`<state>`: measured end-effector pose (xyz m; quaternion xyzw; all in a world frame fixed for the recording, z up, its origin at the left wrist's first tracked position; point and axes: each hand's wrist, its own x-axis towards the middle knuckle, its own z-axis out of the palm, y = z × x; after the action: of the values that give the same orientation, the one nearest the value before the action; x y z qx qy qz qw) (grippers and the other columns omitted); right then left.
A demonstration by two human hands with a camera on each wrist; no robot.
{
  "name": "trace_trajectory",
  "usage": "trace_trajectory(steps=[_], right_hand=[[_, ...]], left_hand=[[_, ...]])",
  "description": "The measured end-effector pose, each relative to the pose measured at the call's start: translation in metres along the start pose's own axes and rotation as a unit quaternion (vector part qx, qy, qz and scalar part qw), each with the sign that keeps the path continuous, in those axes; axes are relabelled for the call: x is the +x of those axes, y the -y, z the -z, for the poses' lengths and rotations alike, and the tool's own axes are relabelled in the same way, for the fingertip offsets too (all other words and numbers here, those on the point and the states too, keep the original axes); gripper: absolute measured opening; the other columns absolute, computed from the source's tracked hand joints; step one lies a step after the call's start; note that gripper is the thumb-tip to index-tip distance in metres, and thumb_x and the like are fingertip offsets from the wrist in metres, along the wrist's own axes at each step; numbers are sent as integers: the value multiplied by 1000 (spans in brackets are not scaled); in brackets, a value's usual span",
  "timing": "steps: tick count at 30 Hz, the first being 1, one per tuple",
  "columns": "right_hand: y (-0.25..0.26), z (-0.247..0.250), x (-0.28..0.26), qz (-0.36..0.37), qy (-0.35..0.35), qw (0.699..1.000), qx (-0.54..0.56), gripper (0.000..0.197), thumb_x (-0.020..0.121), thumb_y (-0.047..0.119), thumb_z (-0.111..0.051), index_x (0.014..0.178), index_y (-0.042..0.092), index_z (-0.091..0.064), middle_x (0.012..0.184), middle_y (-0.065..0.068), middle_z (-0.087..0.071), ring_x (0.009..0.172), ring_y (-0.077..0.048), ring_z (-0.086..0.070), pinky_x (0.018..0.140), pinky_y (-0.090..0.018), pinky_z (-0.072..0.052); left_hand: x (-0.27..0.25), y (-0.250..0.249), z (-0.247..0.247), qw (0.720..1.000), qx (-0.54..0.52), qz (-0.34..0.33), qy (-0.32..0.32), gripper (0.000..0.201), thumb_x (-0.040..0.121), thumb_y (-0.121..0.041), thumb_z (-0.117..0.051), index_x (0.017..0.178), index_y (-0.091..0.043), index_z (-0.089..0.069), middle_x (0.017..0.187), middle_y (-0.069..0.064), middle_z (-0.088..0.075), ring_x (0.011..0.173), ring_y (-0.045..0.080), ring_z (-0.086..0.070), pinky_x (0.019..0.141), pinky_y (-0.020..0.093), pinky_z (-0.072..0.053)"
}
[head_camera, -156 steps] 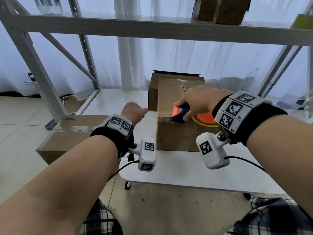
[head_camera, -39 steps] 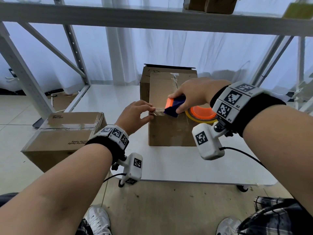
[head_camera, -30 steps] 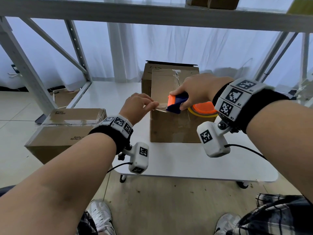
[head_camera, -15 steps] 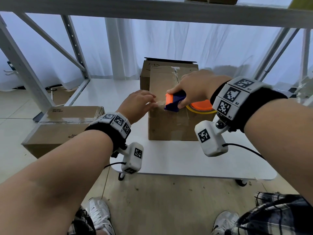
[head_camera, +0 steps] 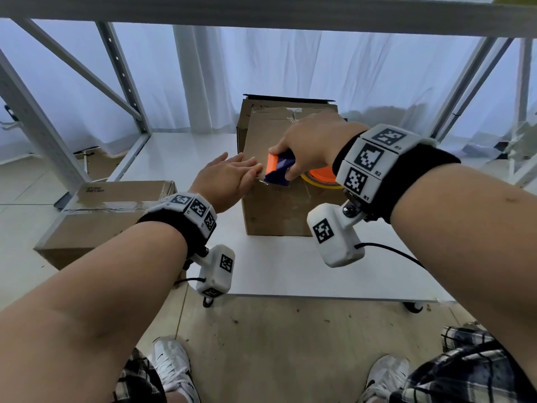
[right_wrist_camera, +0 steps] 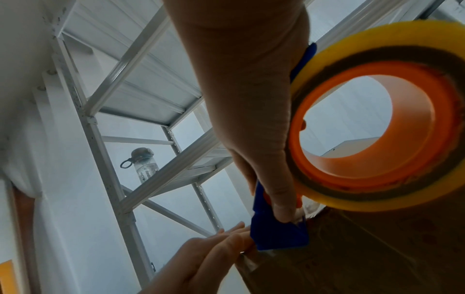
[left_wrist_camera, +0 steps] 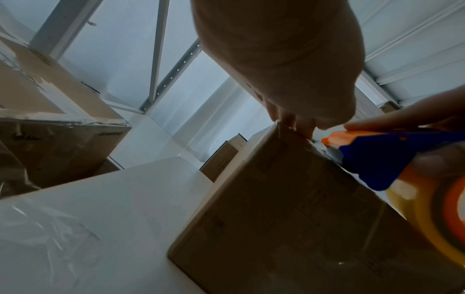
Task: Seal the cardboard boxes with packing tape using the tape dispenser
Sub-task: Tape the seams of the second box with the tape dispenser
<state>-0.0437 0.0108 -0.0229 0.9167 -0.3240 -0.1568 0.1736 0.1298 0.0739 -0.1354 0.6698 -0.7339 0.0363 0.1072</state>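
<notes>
The right hand's fingers point(head_camera: 283, 147) clench a blue-and-orange tape dispenser point(head_camera: 279, 170) at the near top edge of the cardboard box point(head_camera: 279, 207), its yellow tape roll point(right_wrist_camera: 377, 111) just behind. Left-hand fingers point(head_camera: 247, 170) lie straight and flat, pressing the box's top left corner beside the dispenser. The box stands on the white worktop point(head_camera: 290, 266). To seal well, the left hand likely should pin the tape end while the dispenser pulls steadily along the seam.
</notes>
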Motion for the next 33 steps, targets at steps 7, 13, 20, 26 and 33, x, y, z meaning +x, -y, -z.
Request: trace_trajectory(steps=[7,13,20,26,33], right_hand=[[-24,-14,-25,-1,0,1000,8,67,83,65,-56,143,49,-30,128,3,-50,119,-23,-49,83,-36,-44],[-37,-23,-35,-9,-10,1000,19,63,85,63,-54,141,53,-29,106,3,-45,110,-24,-51,85,-38,-44],[-44,-28,-41,-3,-28,999,17,61,85,63,-52,140,57,-27,100,4,-41,108,-23,-50,74,-31,-34],[-35,-25,-37,4,-16,1000,-15,59,87,62,-50,142,51,-31,95,7,-34,107,-23,-51,81,-36,-42],[-33,-24,-35,5,-17,1000,-19,59,87,62,-50,142,51,-31,113,3,-51,112,-22,-51,86,-37,-43]], left_hand=[[-5,-16,-9,998,-29,51,-15,46,104,-33,-16,144,-29,-38,152,-9,-32,142,15,-28,118,38,-13],[-3,-21,-11,998,-23,55,-25,47,104,-31,-15,144,-27,-39,152,-8,-32,144,15,-23,119,37,-10],[-7,-24,-10,998,-30,39,-42,46,104,-32,-17,144,-24,-38,153,-5,-31,145,15,-19,118,32,-8],[-8,-33,-10,999,47,11,-10,60,99,-39,-40,150,-14,-22,158,3,-19,146,16,-15,118,29,-6],[4,-47,-10,997,70,-35,-22,57,102,-30,-36,152,-15,-12,159,2,-15,146,14,-13,115,23,-4]])
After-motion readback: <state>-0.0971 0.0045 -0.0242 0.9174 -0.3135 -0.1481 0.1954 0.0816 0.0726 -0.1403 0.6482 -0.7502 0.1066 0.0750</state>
